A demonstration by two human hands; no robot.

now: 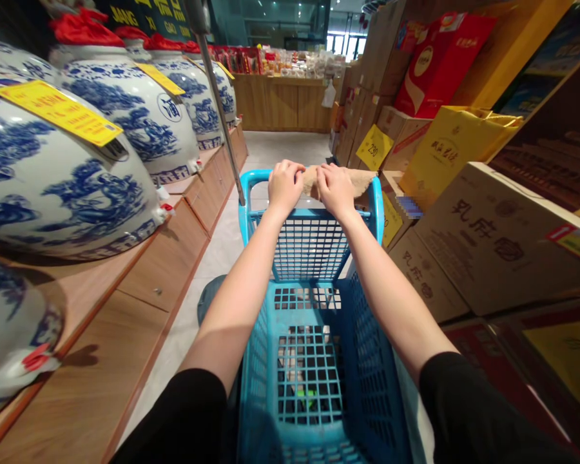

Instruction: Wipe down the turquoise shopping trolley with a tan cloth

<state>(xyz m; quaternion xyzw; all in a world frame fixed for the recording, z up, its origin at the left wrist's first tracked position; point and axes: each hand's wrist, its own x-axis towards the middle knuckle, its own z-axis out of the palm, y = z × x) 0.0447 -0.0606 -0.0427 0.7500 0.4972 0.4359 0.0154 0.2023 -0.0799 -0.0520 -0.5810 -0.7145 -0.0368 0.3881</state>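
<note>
A blue plastic shopping basket (310, 309) with grid walls stands below my arms, its raised handle frame (377, 209) at the far end. My left hand (286, 187) is closed over the top bar of that frame, left of its middle. Its fingertips reach the left edge of a torn piece of brown cardboard (362, 182) lying along the bar. My right hand (336, 188) is closed over the cardboard and the bar, close beside my left hand. The fingers' undersides and the covered part of the bar are hidden. A bright green patch shows through the basket's bottom grid.
Large blue-and-white jars (125, 116) with red cloth tops line a wooden cabinet (164, 258) on the left. A thin pole (220, 109) rises at the basket's left. Stacked cartons (507, 238) and a yellow gift bag (452, 151) flank the right. A goods counter (283, 103) stands ahead.
</note>
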